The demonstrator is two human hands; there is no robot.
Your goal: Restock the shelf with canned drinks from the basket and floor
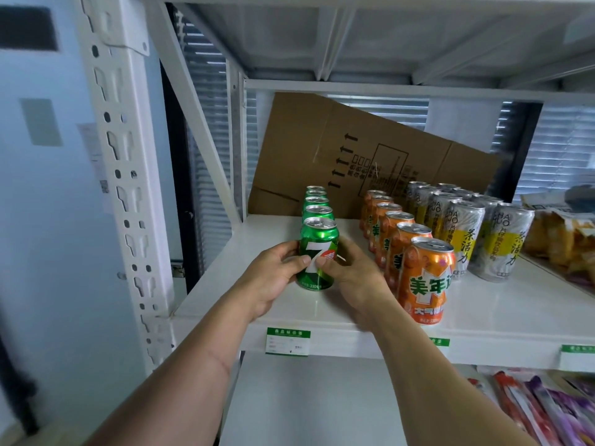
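A green 7-Up can (318, 243) stands upright on the white shelf (244, 252), at the front of a row of several green cans (317, 204). My left hand (273, 278) grips its left side, thumb across the label. My right hand (351, 272) grips its right side, thumb meeting the left one on the front. To the right runs a row of orange cans (425, 281), then two rows of silver and yellow tea cans (502, 243). No basket or floor is in view.
A flattened cardboard box (354, 149) leans against the shelf's back. Snack bags (560, 239) lie at the far right. The white perforated upright (119, 156) stands at the left. Price tags (287, 341) hang on the shelf edge, and packets (541, 407) fill the shelf below.
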